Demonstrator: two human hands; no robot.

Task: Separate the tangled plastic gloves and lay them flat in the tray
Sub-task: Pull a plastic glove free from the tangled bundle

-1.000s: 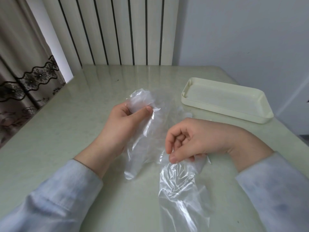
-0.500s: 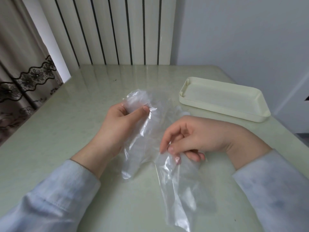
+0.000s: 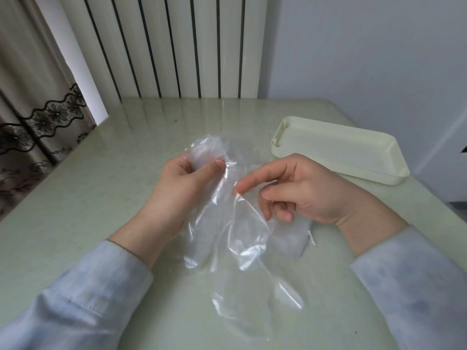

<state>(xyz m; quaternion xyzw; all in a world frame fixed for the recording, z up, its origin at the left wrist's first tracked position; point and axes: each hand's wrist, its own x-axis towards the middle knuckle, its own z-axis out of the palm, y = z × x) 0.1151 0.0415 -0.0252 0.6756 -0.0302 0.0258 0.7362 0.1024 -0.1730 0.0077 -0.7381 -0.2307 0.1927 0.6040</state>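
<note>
The job is only getting started. The plastic gloves (image 3: 242, 238) are hanging in one see-through clump between the two hands, and the bottom ends are lying on the bench (image 3: 101, 210). The left hand (image 3: 182, 188) is squeezing the bunched top of the clump, with its fingers curled round it. The right hand (image 3: 303, 190) is pinching a thin edge of the plastic with its fingertips. I think it is trying to pull one glove free. The tray (image 3: 341, 145) is sitting on the bench off to the right, apart from the gloves, and nothing is lying in it. So all the gloves are waiting to be pulled apart and laid flat. No words, labels or brand names are showing anywhere.
</note>
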